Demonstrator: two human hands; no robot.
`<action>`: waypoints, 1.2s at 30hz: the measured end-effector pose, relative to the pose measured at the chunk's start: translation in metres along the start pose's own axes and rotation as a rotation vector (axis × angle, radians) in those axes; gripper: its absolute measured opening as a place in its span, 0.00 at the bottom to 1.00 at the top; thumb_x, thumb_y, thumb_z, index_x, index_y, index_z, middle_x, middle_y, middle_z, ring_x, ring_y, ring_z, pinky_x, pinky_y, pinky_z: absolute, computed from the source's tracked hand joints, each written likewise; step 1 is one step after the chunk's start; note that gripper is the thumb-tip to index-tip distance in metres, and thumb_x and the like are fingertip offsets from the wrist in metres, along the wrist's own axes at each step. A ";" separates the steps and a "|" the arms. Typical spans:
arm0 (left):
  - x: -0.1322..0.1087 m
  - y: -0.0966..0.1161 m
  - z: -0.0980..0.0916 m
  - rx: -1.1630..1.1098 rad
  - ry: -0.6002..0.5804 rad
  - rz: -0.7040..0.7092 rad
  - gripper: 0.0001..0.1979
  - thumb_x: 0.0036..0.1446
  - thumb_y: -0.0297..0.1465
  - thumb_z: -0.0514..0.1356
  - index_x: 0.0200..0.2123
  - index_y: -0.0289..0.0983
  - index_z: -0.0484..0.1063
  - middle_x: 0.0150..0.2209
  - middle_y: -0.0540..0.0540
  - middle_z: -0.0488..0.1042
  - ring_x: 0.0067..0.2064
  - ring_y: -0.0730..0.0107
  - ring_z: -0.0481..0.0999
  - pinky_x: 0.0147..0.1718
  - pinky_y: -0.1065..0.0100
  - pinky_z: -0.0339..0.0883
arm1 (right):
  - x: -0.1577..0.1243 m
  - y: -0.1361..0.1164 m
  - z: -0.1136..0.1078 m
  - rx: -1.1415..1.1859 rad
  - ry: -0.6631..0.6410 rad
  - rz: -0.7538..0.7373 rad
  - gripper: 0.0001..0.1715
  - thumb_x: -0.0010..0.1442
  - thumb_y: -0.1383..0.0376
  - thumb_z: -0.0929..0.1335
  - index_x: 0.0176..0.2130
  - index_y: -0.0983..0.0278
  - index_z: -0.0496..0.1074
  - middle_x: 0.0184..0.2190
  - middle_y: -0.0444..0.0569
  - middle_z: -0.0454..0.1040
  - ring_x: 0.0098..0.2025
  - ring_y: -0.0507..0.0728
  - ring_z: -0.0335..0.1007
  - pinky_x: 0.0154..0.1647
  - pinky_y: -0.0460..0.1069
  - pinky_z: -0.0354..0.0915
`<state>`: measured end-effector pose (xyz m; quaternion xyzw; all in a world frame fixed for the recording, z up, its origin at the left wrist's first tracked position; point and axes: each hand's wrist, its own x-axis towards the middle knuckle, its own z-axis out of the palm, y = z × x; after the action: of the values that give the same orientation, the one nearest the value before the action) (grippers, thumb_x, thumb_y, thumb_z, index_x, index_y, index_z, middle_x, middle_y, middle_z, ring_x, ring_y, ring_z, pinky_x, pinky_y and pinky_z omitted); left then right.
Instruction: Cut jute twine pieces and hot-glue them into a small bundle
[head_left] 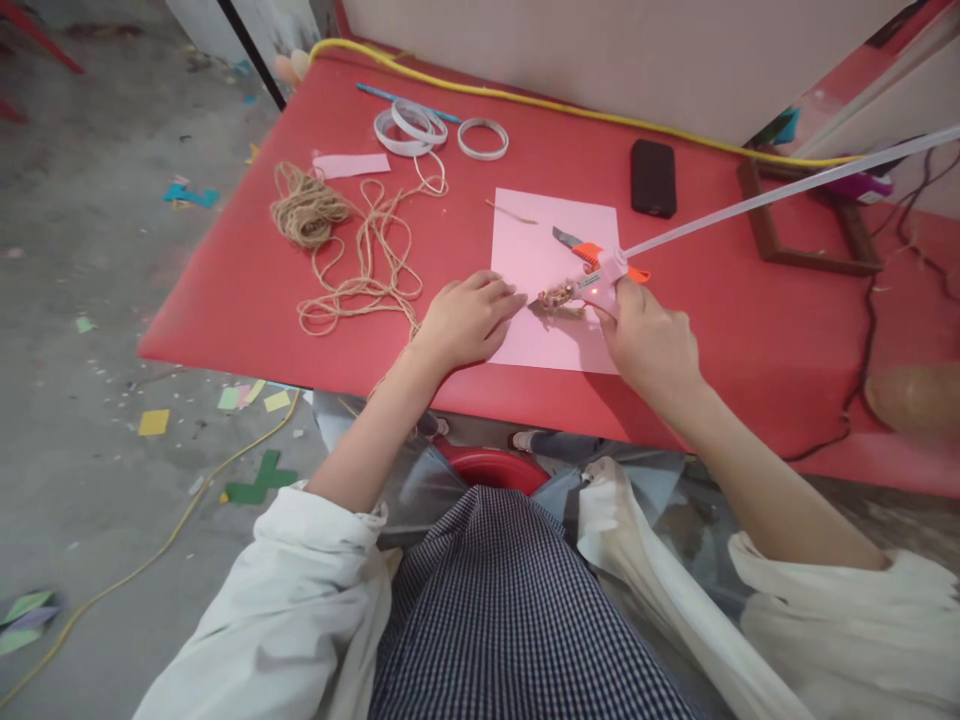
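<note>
My right hand (651,340) is closed around a pink and orange glue gun (600,272), with a long clear glue stick (780,190) running up to the right from its back. The gun's nozzle points left at a small brown twine-wrapped piece (556,298) lying on a pink paper sheet (540,240). My left hand (469,318) rests on the sheet's left edge, fingers curled and pointing toward that piece, holding the paper down. A strand of jute twine (360,270) runs under the left hand.
On the red table (750,330) lie a twine bundle (306,212), white tape rings (411,128), a pink paper strip (351,164), a black phone (652,177), a brown wooden frame (806,262), a yellow cable (525,100) and a craft knife (570,240). Paper scraps litter the floor.
</note>
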<state>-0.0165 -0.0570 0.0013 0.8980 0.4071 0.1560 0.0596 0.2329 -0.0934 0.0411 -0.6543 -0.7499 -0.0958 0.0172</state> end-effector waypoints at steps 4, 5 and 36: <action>0.000 0.000 0.001 0.008 0.009 0.009 0.22 0.66 0.32 0.51 0.60 0.43 0.72 0.58 0.40 0.74 0.63 0.50 0.67 0.49 0.51 0.70 | -0.001 -0.002 -0.002 -0.071 -0.002 -0.014 0.25 0.72 0.58 0.57 0.59 0.73 0.66 0.45 0.64 0.76 0.37 0.64 0.74 0.31 0.53 0.63; 0.000 0.001 0.001 0.014 0.009 0.012 0.22 0.65 0.32 0.51 0.60 0.43 0.72 0.58 0.40 0.74 0.63 0.50 0.67 0.49 0.51 0.70 | -0.002 -0.003 -0.002 -0.084 -0.001 -0.020 0.25 0.72 0.59 0.57 0.59 0.72 0.66 0.44 0.64 0.76 0.36 0.63 0.74 0.31 0.52 0.62; 0.000 0.002 0.003 0.054 -0.007 0.007 0.22 0.66 0.31 0.51 0.60 0.42 0.72 0.58 0.39 0.73 0.64 0.48 0.65 0.49 0.50 0.71 | -0.010 0.009 0.005 -0.133 0.029 -0.077 0.26 0.72 0.61 0.55 0.61 0.72 0.63 0.39 0.60 0.74 0.32 0.60 0.71 0.27 0.50 0.58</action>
<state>-0.0136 -0.0586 -0.0013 0.9011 0.4081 0.1420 0.0360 0.2440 -0.1009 0.0358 -0.6233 -0.7662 -0.1553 -0.0191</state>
